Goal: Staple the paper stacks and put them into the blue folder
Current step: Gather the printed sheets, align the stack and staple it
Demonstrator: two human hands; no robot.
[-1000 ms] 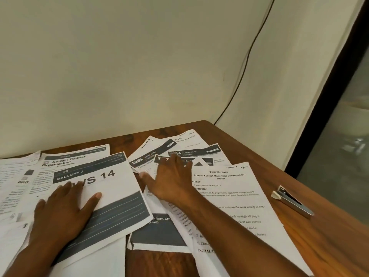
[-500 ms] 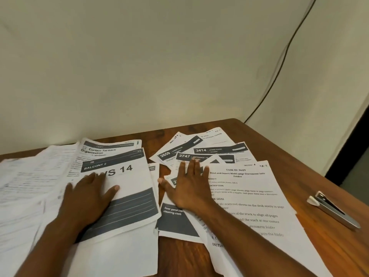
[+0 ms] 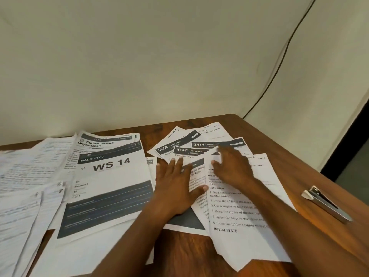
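Flat, both hands (image 3: pixel 175 188) (image 3: pixel 231 166) press sheets beside "WS 14" page (image 3: pixel 111 176), grips released.

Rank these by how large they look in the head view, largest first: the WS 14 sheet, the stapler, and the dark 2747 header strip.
1. WS 14 sheet, by far the largest.
2. Stapler.
3. 2747 header strip; partly covered by other papers and farther from the camera, so its place below the stapler is uncertain.

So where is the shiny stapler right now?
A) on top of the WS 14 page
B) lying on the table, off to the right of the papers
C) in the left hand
B: the stapler lies alone on the bare wooden table, with neither hand touching it.
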